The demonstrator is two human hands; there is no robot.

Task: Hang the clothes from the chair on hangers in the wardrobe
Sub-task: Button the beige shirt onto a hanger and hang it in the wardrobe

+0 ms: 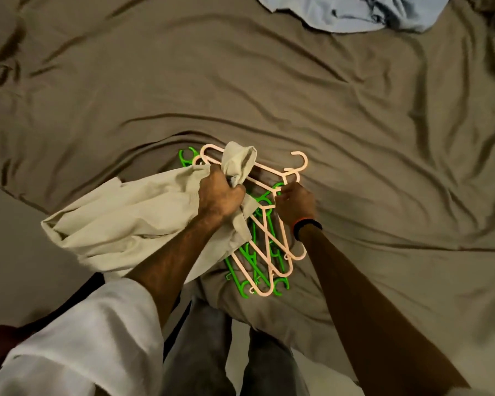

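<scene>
Right, my left hand is bunched tight round the cream garment, fistful of cloth gathered at what looks like its collar end, the rest trailing off to my left over the bed edge. It's soft woven stuff, limp and light I'd say, no stiffness to help me, so I reckon it wants holding by the neck or shoulders, not mid-body where it just sags. My right hand pinches a peach hanger near its neck, just under the hook. That one's thin rigid plastic, smooth, probably a bit slippery and tangle-prone, because it sits in a pile with green hangers underneath, hooks crossing. All of it lies on the wrinkled taupe bedsheet. A pale blue cloth sits at the far edge, well apart.
</scene>
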